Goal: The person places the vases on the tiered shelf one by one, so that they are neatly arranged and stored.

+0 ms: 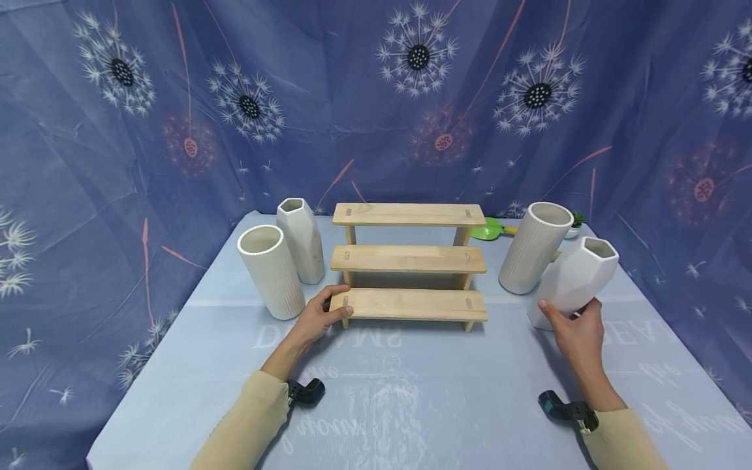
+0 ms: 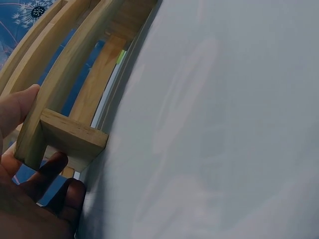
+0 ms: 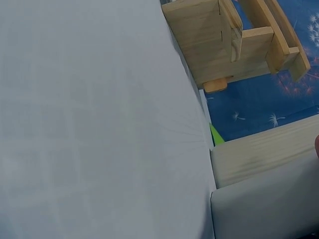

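Note:
A three-step wooden riser point(image 1: 408, 261) stands mid-table. My left hand point(image 1: 329, 312) grips the left end of its lowest step, thumb on top; in the left wrist view the fingers point(image 2: 52, 172) curl beneath the riser point(image 2: 75, 132). My right hand point(image 1: 566, 320) holds the lower part of a white faceted vase point(image 1: 578, 277), which leans left, its base near the table. In the right wrist view that vase point(image 3: 264, 206) fills the lower right, with the riser point(image 3: 219, 40) beyond it.
A ribbed white vase point(image 1: 533, 247) stands just left of the held one. Another ribbed vase point(image 1: 271, 271) and a second faceted vase point(image 1: 301, 240) stand left of the riser. A green scoop point(image 1: 490, 228) lies behind the riser. Blue dandelion cloth hangs all round.

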`<state>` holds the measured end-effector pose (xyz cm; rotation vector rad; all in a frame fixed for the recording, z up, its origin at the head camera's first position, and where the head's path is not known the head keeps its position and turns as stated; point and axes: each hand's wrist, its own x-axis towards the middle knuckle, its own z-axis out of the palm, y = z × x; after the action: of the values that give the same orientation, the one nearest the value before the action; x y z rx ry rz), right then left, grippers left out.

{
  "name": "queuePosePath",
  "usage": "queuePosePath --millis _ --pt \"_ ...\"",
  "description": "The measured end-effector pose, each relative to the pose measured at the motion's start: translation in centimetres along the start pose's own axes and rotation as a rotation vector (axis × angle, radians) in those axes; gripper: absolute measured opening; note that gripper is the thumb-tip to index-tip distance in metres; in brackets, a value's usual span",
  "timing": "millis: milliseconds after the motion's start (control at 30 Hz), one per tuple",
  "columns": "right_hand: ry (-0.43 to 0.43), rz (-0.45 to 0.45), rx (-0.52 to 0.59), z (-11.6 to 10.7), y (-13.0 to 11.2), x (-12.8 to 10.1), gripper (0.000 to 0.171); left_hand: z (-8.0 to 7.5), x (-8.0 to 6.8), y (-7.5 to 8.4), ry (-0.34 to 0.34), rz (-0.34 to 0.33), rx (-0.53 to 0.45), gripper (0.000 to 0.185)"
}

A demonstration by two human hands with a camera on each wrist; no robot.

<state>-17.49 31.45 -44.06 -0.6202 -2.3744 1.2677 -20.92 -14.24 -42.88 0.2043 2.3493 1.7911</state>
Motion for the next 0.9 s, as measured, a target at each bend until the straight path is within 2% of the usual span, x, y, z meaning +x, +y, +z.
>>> queuePosePath --millis 533,900 --pt "0.008 -0.004 -0.025 -0.1 -0.2 -0.3 0.081 0.1 -0.1 -0.2 -0.017 0.028 -0.016 0.053" --pt "-0.012 -0.051 -0.035 -0.3 -1.8 -1.4 0.083 0.1 0.1 -0.5 -0.02 0.026 -0.027 0.052"
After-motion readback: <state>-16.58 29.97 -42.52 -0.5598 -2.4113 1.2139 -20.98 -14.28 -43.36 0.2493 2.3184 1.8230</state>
